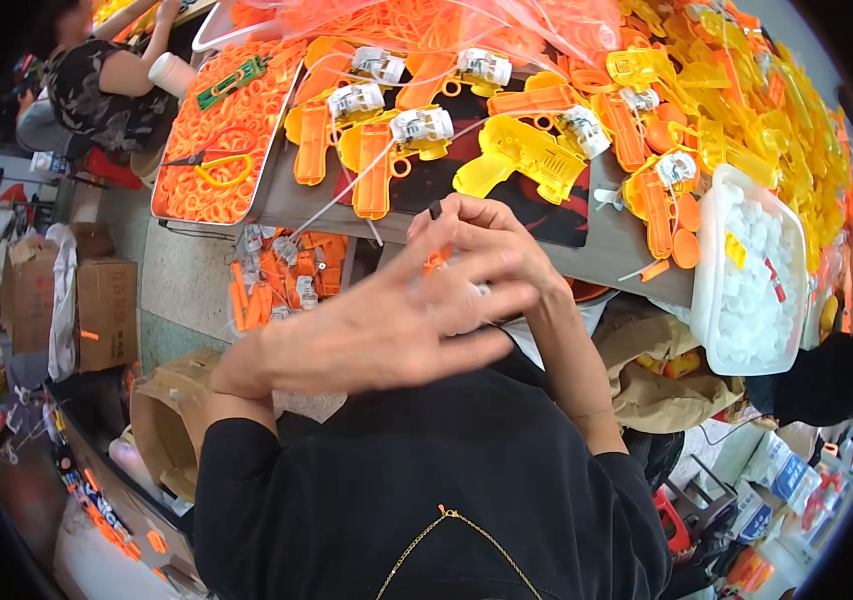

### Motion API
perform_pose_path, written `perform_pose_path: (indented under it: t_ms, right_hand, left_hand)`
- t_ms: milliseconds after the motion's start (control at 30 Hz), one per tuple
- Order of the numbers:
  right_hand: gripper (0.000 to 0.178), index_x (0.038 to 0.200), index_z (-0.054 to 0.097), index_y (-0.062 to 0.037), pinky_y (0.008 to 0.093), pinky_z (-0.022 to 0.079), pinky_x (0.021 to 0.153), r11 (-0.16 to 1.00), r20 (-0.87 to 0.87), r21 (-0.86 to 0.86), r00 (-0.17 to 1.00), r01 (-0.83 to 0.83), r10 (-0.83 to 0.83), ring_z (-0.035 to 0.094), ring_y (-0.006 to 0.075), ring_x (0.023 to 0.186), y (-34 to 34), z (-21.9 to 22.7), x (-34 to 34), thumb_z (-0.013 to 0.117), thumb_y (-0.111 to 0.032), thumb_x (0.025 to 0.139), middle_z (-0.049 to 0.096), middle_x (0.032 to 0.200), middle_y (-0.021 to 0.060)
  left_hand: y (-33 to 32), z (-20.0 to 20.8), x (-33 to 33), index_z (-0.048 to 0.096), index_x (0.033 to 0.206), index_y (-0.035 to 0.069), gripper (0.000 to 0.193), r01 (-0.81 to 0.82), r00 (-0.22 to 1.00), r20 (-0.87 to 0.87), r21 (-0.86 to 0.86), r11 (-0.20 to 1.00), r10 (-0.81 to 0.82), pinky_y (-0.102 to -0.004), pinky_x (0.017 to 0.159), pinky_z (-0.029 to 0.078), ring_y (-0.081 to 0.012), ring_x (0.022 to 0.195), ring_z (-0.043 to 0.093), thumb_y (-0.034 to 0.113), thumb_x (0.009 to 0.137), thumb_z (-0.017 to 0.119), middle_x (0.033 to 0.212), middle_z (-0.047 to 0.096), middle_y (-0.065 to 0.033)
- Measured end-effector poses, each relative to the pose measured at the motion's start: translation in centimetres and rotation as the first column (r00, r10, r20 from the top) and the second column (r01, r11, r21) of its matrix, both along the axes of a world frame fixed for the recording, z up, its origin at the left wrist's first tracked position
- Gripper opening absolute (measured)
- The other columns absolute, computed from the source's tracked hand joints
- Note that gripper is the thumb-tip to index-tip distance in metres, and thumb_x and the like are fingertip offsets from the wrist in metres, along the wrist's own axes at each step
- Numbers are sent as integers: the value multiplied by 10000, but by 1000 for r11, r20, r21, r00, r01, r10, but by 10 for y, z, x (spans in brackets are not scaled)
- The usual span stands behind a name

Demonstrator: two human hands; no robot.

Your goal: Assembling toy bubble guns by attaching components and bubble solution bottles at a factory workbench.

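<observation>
My left hand (376, 325) crosses in front of my body, smeared by motion, its fingers stretched toward the right and apart. Behind it, my right hand (491, 235) is closed, fingers bent together near the table's front edge. A small dark tip (435, 210) sticks up at the right fingertips. Between the hands a bit of orange plastic (437, 260) shows; the left hand hides the rest, so I cannot tell its kind. Just beyond lies a yellow toy-gun shell half (521, 160), with several orange-and-yellow toy guns (376, 165) carrying clear-and-white parts around it.
At the left, a tray (158, 190) of orange rings holds scissors (221, 158) and a green tool (233, 83). A white tub (711, 300) of translucent pieces stands right, beside heaped yellow shells (786, 130). Cardboard boxes (106, 310) stand left; another person (111, 90) sits far left.
</observation>
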State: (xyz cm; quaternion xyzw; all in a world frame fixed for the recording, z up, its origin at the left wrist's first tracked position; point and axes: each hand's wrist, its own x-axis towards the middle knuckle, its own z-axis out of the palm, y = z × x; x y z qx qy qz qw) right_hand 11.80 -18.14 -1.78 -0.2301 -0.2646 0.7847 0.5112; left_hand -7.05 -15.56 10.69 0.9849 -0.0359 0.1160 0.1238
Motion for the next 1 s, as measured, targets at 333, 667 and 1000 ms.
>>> perform_pose_path:
  t_ms: [333,667,1000]
  right_hand:
    - [226,1083,681,-3,300,514,862,937,138,341,990,-78,33,655,137,995,-11,39,40,669,-214,1002,694,1021,56]
    - [95,1004,652,41,299,554,725,668,37,493,753,558,-656,674,183,798,-42,20,61,606,-40,984,676,895,127]
    - [187,1126,667,43,223,475,686,839,749,392,398,378,-529,592,74,744,-29,75,123,623,-44,966,654,797,21]
  left_hand:
    - [62,-24,36,762,1005,75,202,-48,922,316,-483,874,225,-465,1064,459,-343,1242,596,215,863,787,1273,666,-142]
    - [110,-82,116,714,1082,76,254,-289,793,402,-414,863,458,-437,1028,454,-305,1171,606,134,846,786,1255,659,-112]
    - [130,-140,128,668,1153,97,406,-538,827,268,123,834,494,-473,1092,356,-302,1312,474,223,795,812,1372,550,-99]
